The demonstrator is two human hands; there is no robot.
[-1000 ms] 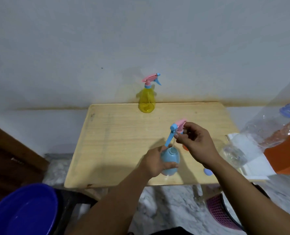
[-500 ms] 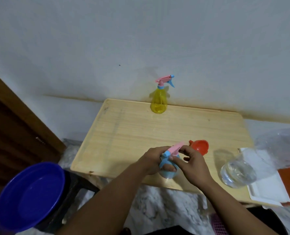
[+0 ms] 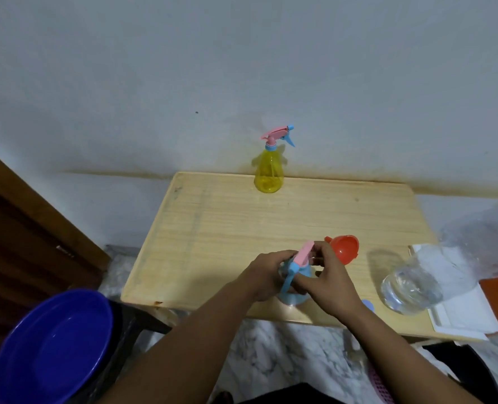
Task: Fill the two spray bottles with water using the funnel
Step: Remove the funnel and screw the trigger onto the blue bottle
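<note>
A blue spray bottle [image 3: 296, 297] stands near the front edge of the wooden table [image 3: 212, 228]. My left hand [image 3: 266, 275] grips its body. My right hand [image 3: 329, 281] holds its pink and blue spray head [image 3: 300, 258], which sits on the bottle's neck. An orange funnel [image 3: 344, 248] lies on the table just behind my right hand. A yellow spray bottle [image 3: 268, 173] with a pink and blue head stands upright at the table's far edge by the wall. A large clear water bottle [image 3: 434, 275] lies tilted at the right, with water in its bottom.
A dark blue basin [image 3: 52, 345] sits on a dark stand at lower left. A white tray [image 3: 460, 313] lies under the water bottle at the table's right end. A small blue cap [image 3: 369, 305] lies by my right wrist. A brown door is at left.
The spray head, lifted above the blue bottle a second ago, has come down onto its neck. The funnel is now uncovered behind my right hand. The view has swung left.
</note>
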